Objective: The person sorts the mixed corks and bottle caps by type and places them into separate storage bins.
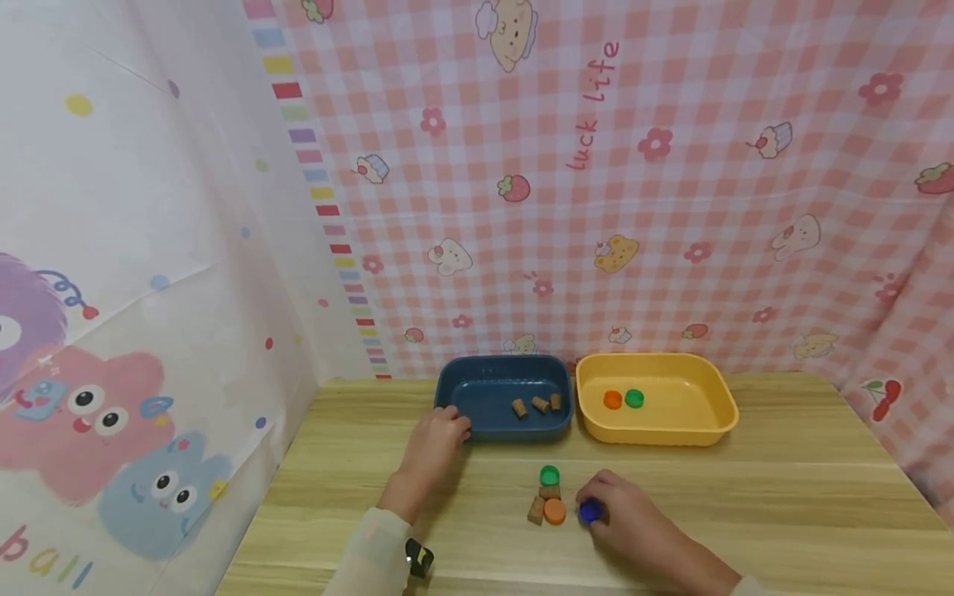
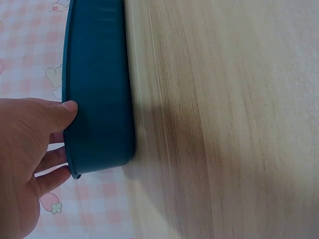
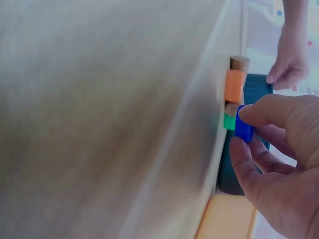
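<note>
My left hand (image 1: 432,443) grips the rim of a dark blue plastic bin (image 1: 462,370) at its front left corner; in the left wrist view the thumb lies on the outer wall and fingers reach behind the rim. My right hand (image 1: 633,515) pinches a blue bottle cap (image 3: 243,128) between thumb and fingers, low over the table. Just left of that hand sit an orange cap (image 1: 555,511), a green cap (image 1: 549,475) and two corks, one cork (image 1: 536,511) beside the orange cap. Three corks, such as this cork (image 1: 519,408), lie inside the blue bin.
To the right of the blue bin stands a yellow bin (image 1: 686,432) with an orange cap (image 1: 613,400) and a green cap (image 1: 634,399) inside. A small black object (image 1: 420,558) is by the left sleeve. A pink checked cloth (image 1: 596,207) hangs behind the wooden table (image 1: 790,497).
</note>
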Tool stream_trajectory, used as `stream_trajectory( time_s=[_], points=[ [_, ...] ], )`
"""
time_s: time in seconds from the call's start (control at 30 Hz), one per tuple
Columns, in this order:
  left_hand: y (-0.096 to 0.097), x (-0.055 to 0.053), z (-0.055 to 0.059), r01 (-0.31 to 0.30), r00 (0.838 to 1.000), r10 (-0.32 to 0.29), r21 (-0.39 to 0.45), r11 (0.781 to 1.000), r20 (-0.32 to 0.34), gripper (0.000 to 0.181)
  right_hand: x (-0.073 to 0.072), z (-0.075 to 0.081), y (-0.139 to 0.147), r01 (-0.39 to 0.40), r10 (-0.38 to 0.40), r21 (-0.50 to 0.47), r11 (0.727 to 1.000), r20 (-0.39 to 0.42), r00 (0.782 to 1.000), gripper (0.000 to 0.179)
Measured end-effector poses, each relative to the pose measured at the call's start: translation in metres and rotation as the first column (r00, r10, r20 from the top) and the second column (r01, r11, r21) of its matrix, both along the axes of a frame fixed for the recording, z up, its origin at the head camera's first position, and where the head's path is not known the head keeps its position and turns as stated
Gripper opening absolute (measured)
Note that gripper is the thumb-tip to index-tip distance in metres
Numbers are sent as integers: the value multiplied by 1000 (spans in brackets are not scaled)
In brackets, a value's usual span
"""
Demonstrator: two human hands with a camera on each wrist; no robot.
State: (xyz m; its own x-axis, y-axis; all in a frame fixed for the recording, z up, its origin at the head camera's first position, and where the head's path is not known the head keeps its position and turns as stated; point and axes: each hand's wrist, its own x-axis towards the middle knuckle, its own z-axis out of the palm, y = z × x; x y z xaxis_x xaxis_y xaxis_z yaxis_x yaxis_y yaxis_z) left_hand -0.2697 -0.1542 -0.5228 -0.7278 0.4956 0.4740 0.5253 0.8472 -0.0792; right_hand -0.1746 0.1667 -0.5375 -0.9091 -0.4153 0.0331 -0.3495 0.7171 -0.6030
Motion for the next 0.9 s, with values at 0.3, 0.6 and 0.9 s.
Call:
stream_trajectory(
  time_s=[0.3,0.6,0.9],
  points=[
    [0,0,0,0,1000,0,2,1000,1,10,-9,16,15,35,-35,2,999,-60,998,27],
    [-1,-1,0,20,999,-20,2,1000,-40,13,-20,34,27,50,-53,-40,998,-58,997,28],
    [0,0,2,3,1000,-3,2,1000,12,9,-32,52,43,93,-94,-19,996,-87,992,27]
  ],
)
